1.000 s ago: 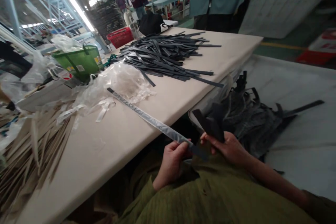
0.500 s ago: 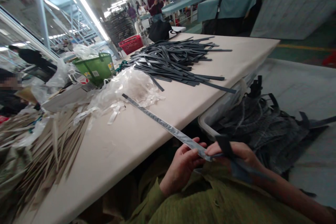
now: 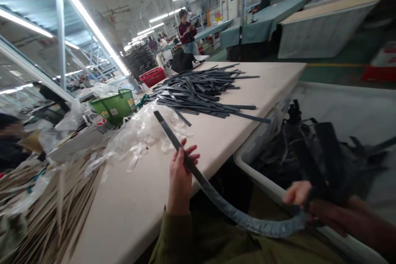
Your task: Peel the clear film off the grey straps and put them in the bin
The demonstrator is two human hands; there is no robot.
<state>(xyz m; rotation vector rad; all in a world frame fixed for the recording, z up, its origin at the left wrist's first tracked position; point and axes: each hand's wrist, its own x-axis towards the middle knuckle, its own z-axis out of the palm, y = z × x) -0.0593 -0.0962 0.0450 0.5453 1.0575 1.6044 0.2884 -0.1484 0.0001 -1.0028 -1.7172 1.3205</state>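
Note:
A long dark grey strip (image 3: 213, 194) with a shiny face on part of its length sags in a curve between my two hands. My left hand (image 3: 181, 175) has the strip between thumb and fingers near its far end, the fingertips partly spread. At the lower right, my right hand (image 3: 328, 206) is closed round the other end and is blurred by motion. Wide black bands (image 3: 328, 148) stick up from around that hand. A pile of similar dark strips (image 3: 198, 90) lies on the table (image 3: 139, 202), beyond crumpled clear plastic film (image 3: 142, 128).
A pale bin (image 3: 247, 159) holding dark strips stands at the right against the table edge. Brown strips (image 3: 71, 202) cover the table's left end. A green bag (image 3: 114, 107) and a red basket (image 3: 153, 76) stand farther back. A person (image 3: 186, 33) stands beyond the table.
My hands have moved apart: the left went up and left along the strip, the right went down and right. The straight strip now bends. The view has tilted up slightly.

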